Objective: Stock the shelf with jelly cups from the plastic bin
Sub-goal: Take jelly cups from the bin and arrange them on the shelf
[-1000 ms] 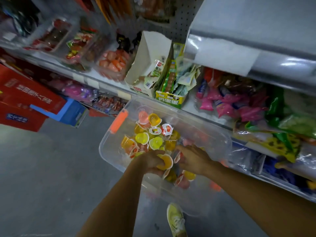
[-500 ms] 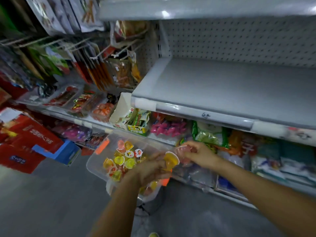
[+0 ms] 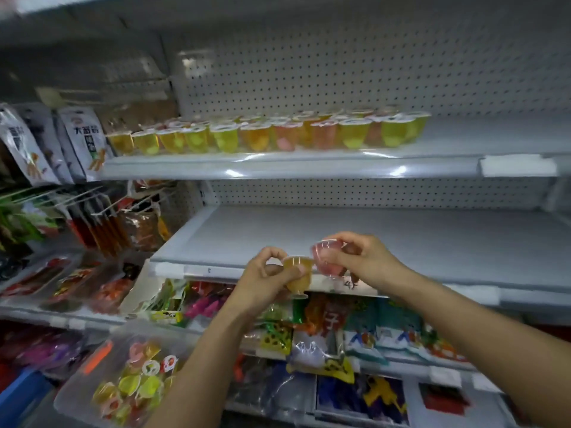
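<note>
Clear plastic bin with orange latch sits lower left with loose jelly cups inside. Left forearm hides its right side and the frame cuts off its bottom. Left hand pinches an amber jelly cup. Right hand grips a tilted pink jelly cup just beside it; contact unclear. Both are in front of the grey metal shelf. Row of yellow, orange and pink cups sits on the shelf above, blurred.

Tilted orange jelly cup beside pink jelly cup, both held before the grey shelf.
</note>
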Demonstrator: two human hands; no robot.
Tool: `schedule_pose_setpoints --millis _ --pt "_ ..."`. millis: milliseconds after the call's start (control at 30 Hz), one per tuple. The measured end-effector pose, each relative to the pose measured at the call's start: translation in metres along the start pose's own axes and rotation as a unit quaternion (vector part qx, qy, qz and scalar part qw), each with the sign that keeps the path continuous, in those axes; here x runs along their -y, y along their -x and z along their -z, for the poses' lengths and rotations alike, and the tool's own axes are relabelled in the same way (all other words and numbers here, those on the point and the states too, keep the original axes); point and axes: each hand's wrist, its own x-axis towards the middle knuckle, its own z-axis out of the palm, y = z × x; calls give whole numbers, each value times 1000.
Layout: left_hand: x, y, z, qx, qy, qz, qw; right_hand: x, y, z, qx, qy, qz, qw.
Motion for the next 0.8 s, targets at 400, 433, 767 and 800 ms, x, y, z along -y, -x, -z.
schedule_pose_setpoints --millis 400,433,767,800 --pt "-144 -16 -96 30 -95 -177 979 79 34 138 -122 13 101 987" --pt "-156 -22 -100 28 -102 -188 976 83 30 146 -130 14 109 985" --pt "-243 -126 -118 -5 -209 -275 938 103 -44 234 -232 75 106 964" --pt "-249 -140 -119 -13 -214 -279 936 105 -56 242 -238 82 104 962"
